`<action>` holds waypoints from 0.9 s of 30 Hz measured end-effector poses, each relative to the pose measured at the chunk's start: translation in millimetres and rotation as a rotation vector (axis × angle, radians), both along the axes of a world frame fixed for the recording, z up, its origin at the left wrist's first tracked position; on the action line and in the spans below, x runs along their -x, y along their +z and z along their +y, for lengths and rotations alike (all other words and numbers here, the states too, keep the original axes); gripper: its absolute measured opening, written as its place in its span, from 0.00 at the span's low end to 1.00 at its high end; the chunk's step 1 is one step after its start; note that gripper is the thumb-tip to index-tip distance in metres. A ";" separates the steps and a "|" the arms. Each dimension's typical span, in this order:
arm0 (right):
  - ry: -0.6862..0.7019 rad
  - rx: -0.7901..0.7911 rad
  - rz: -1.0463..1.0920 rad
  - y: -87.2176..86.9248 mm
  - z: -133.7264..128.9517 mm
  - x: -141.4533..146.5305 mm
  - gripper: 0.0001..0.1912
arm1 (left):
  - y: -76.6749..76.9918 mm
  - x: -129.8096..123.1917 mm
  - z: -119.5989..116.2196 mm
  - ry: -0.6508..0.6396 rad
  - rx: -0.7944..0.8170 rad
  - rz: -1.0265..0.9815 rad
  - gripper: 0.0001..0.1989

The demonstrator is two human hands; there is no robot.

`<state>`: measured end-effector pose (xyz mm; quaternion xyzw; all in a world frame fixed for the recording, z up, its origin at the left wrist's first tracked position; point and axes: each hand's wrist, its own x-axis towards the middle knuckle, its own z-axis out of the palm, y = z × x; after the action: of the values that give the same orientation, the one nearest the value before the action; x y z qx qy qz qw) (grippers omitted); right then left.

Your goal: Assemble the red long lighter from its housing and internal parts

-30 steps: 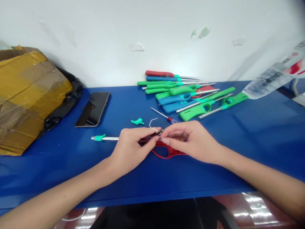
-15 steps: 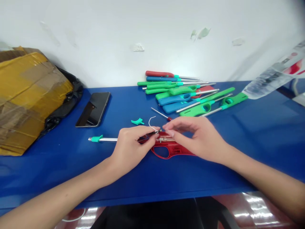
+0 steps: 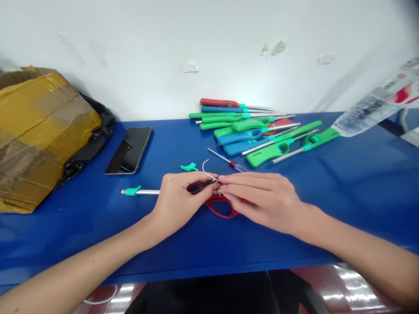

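A red lighter handle half (image 3: 223, 213) lies on the blue table with its inside facing up. My left hand (image 3: 180, 192) pinches a small black part (image 3: 213, 181) above it, and a thin white wire (image 3: 203, 168) curls up from there. Against the other end of that part, my right hand (image 3: 262, 194) has its fingers pressed together, covering most of the handle. What its fingertips hold is hidden. A metal lighter tube (image 3: 149, 192) with a turquoise collar (image 3: 132, 191) sticks out left of my left hand. Behind the hands lie a loose turquoise trigger (image 3: 189, 167) and a screwdriver (image 3: 233, 164).
Several gas lighters (image 3: 242, 138) are piled at the back by the wall. A phone (image 3: 129, 150) lies at left, beside a taped cardboard box (image 3: 46, 135) with black plastic. A clear plastic bottle (image 3: 366, 109) is at the right. The table edge (image 3: 209, 271) runs along the front.
My right hand has moved left and its fingers have closed at the end of the black part, covering more of the red handle. The left hand has barely moved.
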<state>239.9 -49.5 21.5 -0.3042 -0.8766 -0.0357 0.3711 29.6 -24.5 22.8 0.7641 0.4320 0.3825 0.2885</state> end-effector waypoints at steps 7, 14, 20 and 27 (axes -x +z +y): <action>0.007 0.028 0.061 0.3 -0.3 3.5 0.08 | 5.7 -3.0 2.2 -0.106 0.269 -0.225 0.04; -0.018 0.078 0.138 1.5 0.7 6.6 0.08 | 4.8 -2.9 4.3 -0.091 0.304 -0.288 0.04; -0.210 0.399 0.299 9.6 -0.3 9.2 0.05 | 5.8 -2.5 1.4 0.022 0.180 -0.203 0.02; -0.156 0.349 0.323 10.3 -1.9 13.4 0.04 | 1.0 -1.1 1.1 0.052 0.144 -0.173 0.04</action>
<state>226.5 -51.4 31.8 -0.4321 -0.7727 0.1366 0.4444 30.7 -23.4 23.8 0.6939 0.4516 0.4226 0.3687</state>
